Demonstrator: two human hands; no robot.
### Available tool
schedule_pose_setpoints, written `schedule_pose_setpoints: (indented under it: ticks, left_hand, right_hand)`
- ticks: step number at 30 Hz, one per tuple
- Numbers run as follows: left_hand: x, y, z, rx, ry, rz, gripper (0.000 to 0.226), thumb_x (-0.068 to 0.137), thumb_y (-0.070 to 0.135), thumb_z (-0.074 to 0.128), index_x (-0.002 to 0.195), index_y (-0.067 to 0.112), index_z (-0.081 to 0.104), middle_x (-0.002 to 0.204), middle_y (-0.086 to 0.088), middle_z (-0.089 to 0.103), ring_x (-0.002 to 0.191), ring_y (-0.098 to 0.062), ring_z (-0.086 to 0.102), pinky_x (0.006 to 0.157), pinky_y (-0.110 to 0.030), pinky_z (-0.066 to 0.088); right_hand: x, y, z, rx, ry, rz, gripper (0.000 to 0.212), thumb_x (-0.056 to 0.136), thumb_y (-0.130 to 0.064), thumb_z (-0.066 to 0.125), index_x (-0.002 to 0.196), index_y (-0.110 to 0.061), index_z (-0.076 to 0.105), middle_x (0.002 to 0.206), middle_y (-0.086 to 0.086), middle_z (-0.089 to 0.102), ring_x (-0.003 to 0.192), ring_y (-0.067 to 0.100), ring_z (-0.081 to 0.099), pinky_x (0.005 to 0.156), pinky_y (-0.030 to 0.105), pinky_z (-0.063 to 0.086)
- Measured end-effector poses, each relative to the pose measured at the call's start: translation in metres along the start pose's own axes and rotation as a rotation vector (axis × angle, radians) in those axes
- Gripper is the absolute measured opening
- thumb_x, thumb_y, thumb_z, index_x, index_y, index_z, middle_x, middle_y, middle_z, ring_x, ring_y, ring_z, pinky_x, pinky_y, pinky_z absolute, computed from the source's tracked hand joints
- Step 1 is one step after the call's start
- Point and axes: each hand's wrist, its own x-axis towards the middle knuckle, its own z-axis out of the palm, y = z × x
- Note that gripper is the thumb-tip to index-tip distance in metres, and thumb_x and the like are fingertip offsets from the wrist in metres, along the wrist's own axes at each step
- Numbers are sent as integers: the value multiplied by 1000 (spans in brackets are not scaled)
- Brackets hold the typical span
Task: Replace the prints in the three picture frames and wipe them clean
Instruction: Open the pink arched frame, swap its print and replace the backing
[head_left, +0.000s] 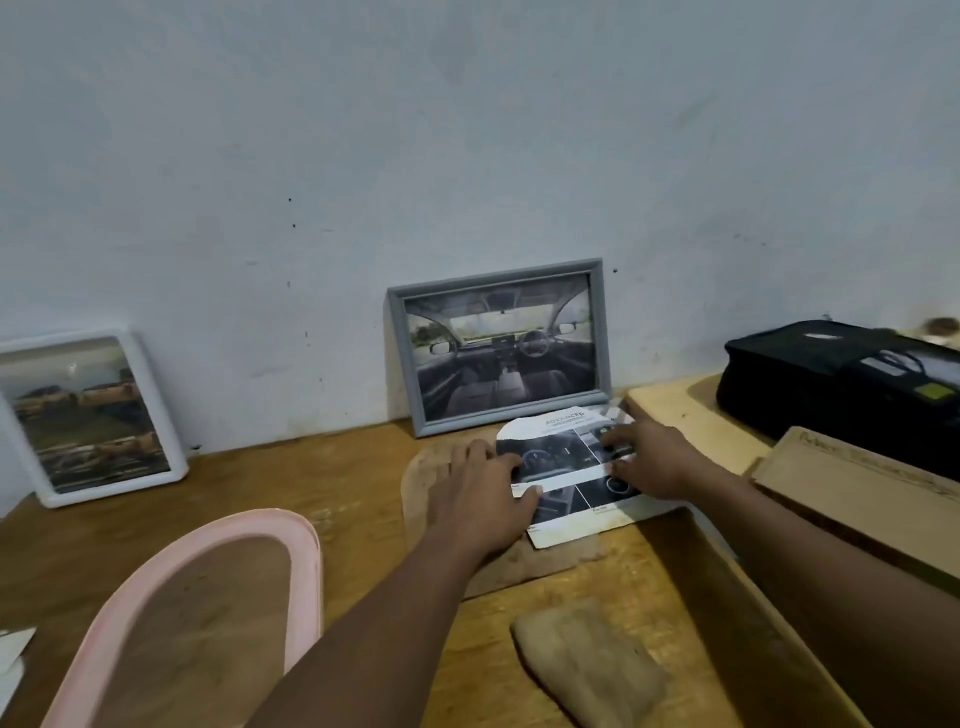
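Print (571, 478) lies flat on a brown backing board (431, 499), directly in front of the grey frame (501, 345), its far edge just short of that frame's lower rail. It is a page with car-interior panels, long axis running left to right and skewed a little, the right end nearer the frame. Both hands are on it: left hand (485, 501) presses the near-left part with fingers spread flat, right hand (647, 460) lies flat on the right half, fingers half spread over the panels. Neither hand grips anything; both are open and pressing down. They sit about level with each other, so neither is clearly nearer, though the right one lies closer to the frame's right corner. My read is that the page is being squared onto the board, and the move ahead turns on lining its long edges with the board's. Count now: two frames stand against the wall, the grey one with a dashboard picture and a white frame (93, 415) well to its left holding a landscape; a pink frame (208, 613) lies face down, empty, left and nearer than the grey one. One folded cloth (592, 665) sits on the bench (311, 478) nearest the viewer. One black case (841, 379) and one wooden box (862, 499) sit right of the grey frame.
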Motion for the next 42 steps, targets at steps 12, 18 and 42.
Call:
schedule_pose_setpoints:
  ticks: [12, 18, 42]
  left_hand:
    - [-59, -28, -52, -63, -74, -103, 60, 95, 50, 58, 151, 33, 42, 156, -2, 37, 142, -26, 32, 114, -47, 35]
    - [-124, -58, -66, -110, -76, -139, 60, 96, 46, 60, 151, 30, 44, 152, -3, 43, 139, -26, 38, 111, -45, 40]
    - [-226, -231, -150, -117, 100, -576, 47, 96, 52, 59, 138, 31, 53, 146, 0, 53, 129, -24, 53, 108, -45, 46]
  right_hand:
    - [-73, -66, -21, -29, -100, -141, 32, 91, -37, 70, 120, -23, 68, 116, 0, 68, 97, 13, 63, 76, 24, 53]
    - [-137, -115, -10, -55, -228, -211, 29, 93, -31, 67, 122, -23, 66, 120, -1, 66, 105, 15, 62, 91, 32, 55]
    - [-128, -331, 90, 34, -195, -423, 36, 93, -28, 68, 128, -27, 61, 132, -4, 61, 112, 16, 60, 91, 29, 55]
